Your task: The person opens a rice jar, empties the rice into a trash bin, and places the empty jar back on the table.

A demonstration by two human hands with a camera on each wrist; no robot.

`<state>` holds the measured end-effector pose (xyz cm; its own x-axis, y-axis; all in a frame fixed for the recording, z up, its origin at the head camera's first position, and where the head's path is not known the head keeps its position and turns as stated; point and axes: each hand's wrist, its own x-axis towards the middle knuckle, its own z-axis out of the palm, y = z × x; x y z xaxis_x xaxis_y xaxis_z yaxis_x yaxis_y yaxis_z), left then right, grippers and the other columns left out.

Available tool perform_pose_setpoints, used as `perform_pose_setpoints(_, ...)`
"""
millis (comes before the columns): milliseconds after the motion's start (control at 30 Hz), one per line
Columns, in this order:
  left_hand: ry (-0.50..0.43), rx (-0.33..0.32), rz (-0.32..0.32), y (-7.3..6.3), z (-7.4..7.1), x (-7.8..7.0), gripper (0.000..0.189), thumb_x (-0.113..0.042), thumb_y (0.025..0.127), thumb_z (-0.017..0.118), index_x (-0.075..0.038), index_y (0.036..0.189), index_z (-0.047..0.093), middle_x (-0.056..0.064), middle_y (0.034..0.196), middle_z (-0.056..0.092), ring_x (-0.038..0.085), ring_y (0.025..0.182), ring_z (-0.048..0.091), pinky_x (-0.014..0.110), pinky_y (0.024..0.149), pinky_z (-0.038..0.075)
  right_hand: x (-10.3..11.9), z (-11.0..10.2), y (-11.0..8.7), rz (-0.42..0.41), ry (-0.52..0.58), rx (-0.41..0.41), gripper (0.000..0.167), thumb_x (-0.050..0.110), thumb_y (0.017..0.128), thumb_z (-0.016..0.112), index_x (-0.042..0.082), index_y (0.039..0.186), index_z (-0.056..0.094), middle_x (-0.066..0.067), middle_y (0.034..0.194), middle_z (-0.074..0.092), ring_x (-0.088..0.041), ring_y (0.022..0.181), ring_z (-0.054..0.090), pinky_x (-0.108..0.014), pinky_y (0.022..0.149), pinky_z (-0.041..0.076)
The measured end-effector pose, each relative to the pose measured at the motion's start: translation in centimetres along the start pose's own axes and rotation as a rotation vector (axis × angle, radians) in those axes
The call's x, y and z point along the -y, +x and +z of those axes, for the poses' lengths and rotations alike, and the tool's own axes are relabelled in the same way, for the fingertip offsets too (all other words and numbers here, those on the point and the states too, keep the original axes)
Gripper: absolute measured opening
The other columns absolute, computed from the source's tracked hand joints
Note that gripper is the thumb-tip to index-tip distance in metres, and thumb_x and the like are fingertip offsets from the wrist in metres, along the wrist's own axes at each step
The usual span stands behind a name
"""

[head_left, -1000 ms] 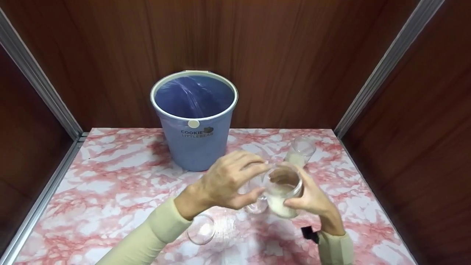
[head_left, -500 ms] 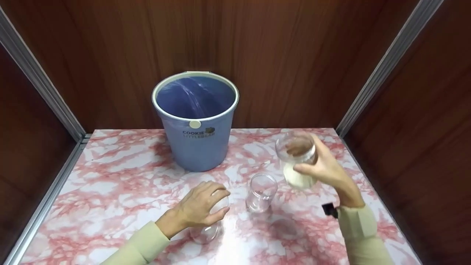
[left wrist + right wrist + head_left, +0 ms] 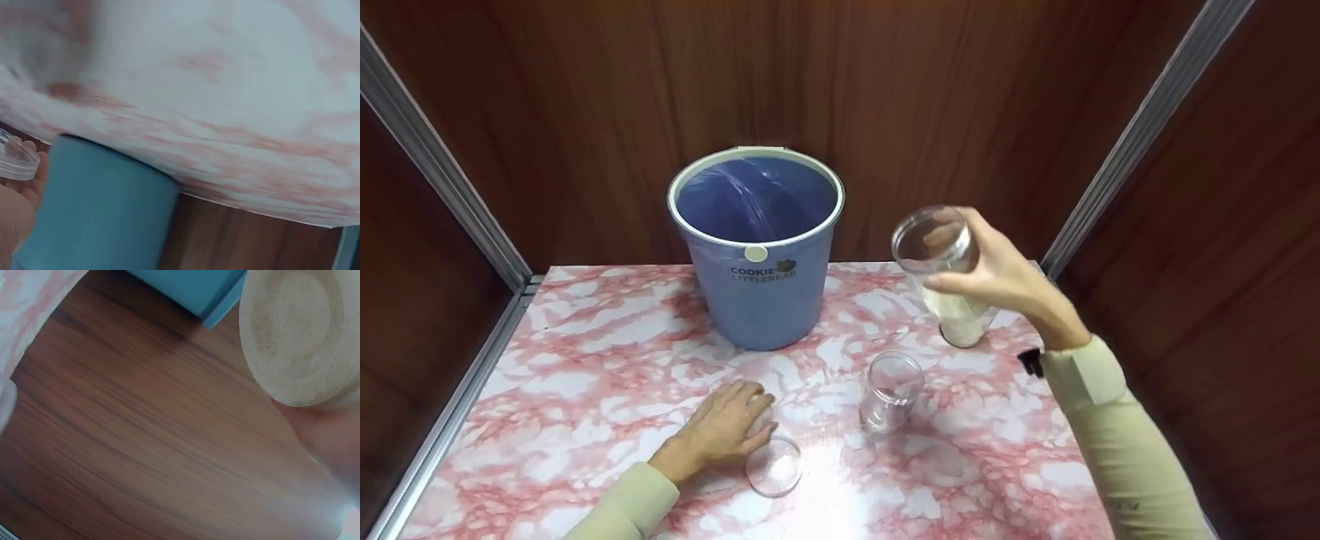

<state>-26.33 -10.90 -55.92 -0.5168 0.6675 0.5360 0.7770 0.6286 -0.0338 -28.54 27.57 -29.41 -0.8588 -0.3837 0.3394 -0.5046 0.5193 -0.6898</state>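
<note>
My right hand (image 3: 997, 270) grips a clear jar (image 3: 913, 259) by its side, raised at the back right. Whitish contents fill its lower part; the pale underside (image 3: 298, 332) of the jar shows in the right wrist view. At the front left, my left hand (image 3: 720, 427) holds a clear round lid (image 3: 19, 160), mostly hidden by the hand in the head view. Beside this hand another clear lid (image 3: 774, 466) lies on the table. An empty clear jar (image 3: 891, 394) stands upright at the centre right. Behind the raised jar, a second jar with whitish contents (image 3: 962, 334) is partly hidden.
A blue bin (image 3: 757, 300) with a pale rim and a bag inside stands at the back, left of centre. The red-and-white marbled table (image 3: 585, 360) is enclosed by dark wood panels (image 3: 945, 97) with metal corner posts (image 3: 1140, 135).
My right hand has carried the jar with whitish contents from the centre right to the back and upward. My left hand has moved away from that jar, left and toward the front, with a lid.
</note>
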Motion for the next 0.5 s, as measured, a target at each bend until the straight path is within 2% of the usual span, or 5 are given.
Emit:
perform_pose_setpoints(100,0.021,0.005,-0.033,-0.6,0.2,1.1,0.035,-0.038,0.084,0.069,-0.012,0.106,0.065,0.007,0.100,0.063,0.024,0.093,0.060,0.040,0.082,0.053,0.7,-0.3,1.4,0.000,-0.058,0.001,0.073,0.025,0.076,0.084,0.013,0.136,0.045,-0.008,0.118,0.063,-0.018,0.102,0.064,-0.026,0.088,0.052)
perform_pose_setpoints(200,0.040,0.049,-0.072,-1.2,0.3,1.7,0.034,-0.040,0.085,0.068,-0.012,0.105,0.063,0.007,0.100,0.061,0.024,0.093,0.059,0.041,0.080,0.053,1.3,-0.5,2.9,0.009,-0.112,0.004,0.075,0.031,0.074,0.085,0.015,0.135,0.045,-0.005,0.119,0.063,-0.016,0.104,0.063,-0.031,0.091,0.050)
perform_pose_setpoints(367,0.049,0.153,-0.131,-1.9,0.2,1.8,0.031,-0.040,0.090,0.065,-0.013,0.104,0.061,0.008,0.101,0.059,0.027,0.096,0.057,0.044,0.082,0.051,1.9,-0.4,5.4,0.049,-0.188,0.007,0.079,0.041,0.071,0.086,0.019,0.136,0.045,-0.005,0.120,0.064,-0.019,0.107,0.062,-0.040,0.091,0.050)
perform_pose_setpoints(500,0.023,0.204,-0.169,-2.3,0.2,1.7,0.028,-0.038,0.089,0.066,-0.014,0.102,0.060,0.009,0.101,0.058,0.029,0.097,0.055,0.046,0.082,0.050,2.1,-0.1,7.4,0.060,-0.250,0.009,0.082,0.045,0.069,0.086,0.018,0.135,0.045,-0.008,0.119,0.066,-0.023,0.102,0.064,-0.041,0.086,0.052)
